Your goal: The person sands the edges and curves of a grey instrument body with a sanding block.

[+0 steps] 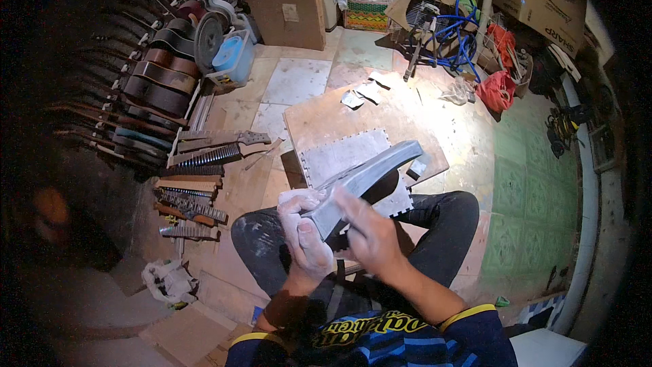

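Observation:
A dusty grey curved piece (370, 175), shaped like the side of a guitar body, lies slanted above my lap, its far end up to the right. My left hand (303, 231), white with dust, is wrapped round its near end. Against the upper face of the piece, my right hand (370, 228) presses with curled fingers. Motion blurs those fingertips, and whatever they may hold is hidden. Under the far part lies a pale foam mat (339, 156) with toothed edges, on a wooden board (312, 119).
Scraps of folded sandpaper (367, 92) lie on the board. To the left are several saws and files (210, 156), and a row of guitars (163, 81). A cardboard box (282, 7), a coiled blue hose (462, 34) and a red bag (497, 92) stand farther back.

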Motion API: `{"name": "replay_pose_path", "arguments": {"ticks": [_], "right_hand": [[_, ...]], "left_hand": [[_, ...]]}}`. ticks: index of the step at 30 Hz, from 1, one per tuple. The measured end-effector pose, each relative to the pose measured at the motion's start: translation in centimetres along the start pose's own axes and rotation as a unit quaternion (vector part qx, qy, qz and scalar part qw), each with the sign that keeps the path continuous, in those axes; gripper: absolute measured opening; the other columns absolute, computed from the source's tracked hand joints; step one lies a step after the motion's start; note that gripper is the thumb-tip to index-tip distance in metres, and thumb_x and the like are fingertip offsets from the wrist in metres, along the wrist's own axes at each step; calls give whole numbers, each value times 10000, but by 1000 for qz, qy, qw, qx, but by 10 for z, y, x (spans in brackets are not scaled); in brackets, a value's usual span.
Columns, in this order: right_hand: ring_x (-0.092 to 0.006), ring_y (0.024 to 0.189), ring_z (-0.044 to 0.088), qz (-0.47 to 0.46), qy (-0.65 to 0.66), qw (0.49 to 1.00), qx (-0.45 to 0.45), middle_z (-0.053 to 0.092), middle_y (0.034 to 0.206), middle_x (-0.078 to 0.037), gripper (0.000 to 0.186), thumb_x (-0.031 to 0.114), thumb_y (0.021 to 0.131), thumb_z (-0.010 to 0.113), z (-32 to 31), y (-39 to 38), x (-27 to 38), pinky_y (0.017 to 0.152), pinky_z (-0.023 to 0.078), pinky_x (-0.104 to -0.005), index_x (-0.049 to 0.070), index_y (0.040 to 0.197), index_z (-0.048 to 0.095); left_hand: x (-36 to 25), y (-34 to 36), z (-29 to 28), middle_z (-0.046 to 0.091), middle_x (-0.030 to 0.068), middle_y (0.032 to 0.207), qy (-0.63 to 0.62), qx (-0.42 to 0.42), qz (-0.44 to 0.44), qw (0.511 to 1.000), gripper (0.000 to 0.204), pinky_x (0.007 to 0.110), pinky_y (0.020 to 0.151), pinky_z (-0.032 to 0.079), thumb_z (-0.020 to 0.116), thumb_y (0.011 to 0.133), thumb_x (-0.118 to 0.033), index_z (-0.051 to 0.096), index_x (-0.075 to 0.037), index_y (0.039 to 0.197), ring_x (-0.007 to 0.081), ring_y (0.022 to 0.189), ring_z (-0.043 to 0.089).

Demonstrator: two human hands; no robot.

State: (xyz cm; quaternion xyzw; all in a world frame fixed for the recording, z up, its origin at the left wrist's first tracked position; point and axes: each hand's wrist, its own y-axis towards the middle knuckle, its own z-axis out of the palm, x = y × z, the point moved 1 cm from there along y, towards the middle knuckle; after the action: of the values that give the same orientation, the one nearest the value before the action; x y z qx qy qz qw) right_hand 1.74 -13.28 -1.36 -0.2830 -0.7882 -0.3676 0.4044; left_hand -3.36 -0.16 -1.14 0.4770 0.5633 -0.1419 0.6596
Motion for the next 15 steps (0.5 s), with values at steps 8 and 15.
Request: {"name": "replay_pose_path", "arguments": {"ticks": [8,15], "right_hand": [[-330,1225,642,-15,-42,999,-14,590,1394,-236,637,-82,771,529,1,2,-8,1009,543,-383,3,1402,569],[-314,1217,647,-86,-23,996,-4,591,1398,-222,617,-71,788,523,1,-5,17,990,561,-377,33,1393,586]], "left_hand": [[3,-1,3,482,156,1042,-48,-31,8,998,422,438,971,452,359,1059,-436,442,-22,1055,257,1012,525],[-3,-2,4,478,145,1009,-28,-37,11,999,380,457,933,467,360,1042,-400,449,-30,1033,263,980,533]]}}
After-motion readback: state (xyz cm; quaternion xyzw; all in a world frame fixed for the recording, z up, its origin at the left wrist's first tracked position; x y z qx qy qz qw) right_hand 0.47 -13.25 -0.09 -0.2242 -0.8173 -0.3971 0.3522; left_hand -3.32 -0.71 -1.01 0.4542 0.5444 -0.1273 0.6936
